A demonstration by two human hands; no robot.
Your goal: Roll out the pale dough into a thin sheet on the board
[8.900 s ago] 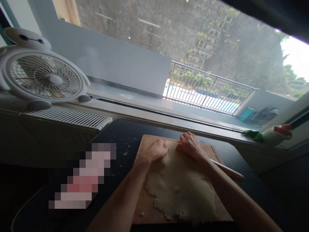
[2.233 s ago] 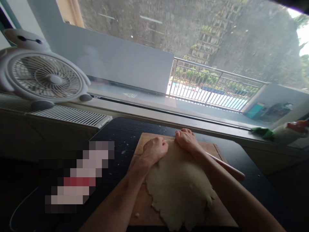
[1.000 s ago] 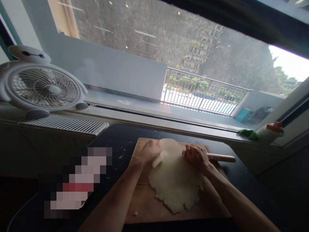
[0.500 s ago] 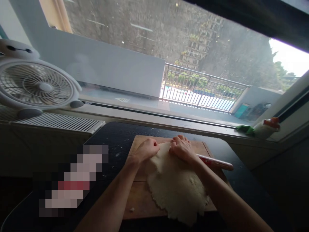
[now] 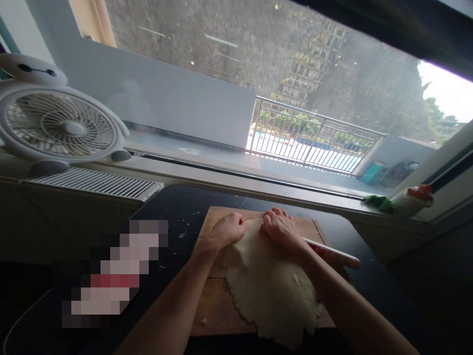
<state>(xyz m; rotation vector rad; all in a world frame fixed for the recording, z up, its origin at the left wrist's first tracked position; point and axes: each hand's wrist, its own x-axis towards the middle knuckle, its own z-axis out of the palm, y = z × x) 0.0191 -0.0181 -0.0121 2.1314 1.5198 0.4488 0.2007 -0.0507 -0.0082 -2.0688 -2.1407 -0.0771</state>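
Note:
A large, thin sheet of pale dough (image 5: 266, 281) lies on a wooden board (image 5: 221, 308), its ragged near edge hanging past the board's front. My left hand (image 5: 229, 230) is curled into a fist at the far left edge of the dough; its fingertips are hidden. At the far right edge, my right hand (image 5: 281, 228) has its fingers bent over the dough, with the thumb side against it. A rolling pin (image 5: 338, 254) with a patterned wrap sticks out to the right from behind my right forearm.
The board sits on a dark table (image 5: 177, 212) dusted with white specks. A white fan (image 5: 70, 128) stands at the left above a radiator (image 5: 99, 183). A bottle with an orange top (image 5: 414, 199) and a green cloth (image 5: 379, 202) are on the sill. A blurred patch covers something at left.
The whole view has shifted slightly to the right. Both hands keep nearly the same places at the far edge of the dough.

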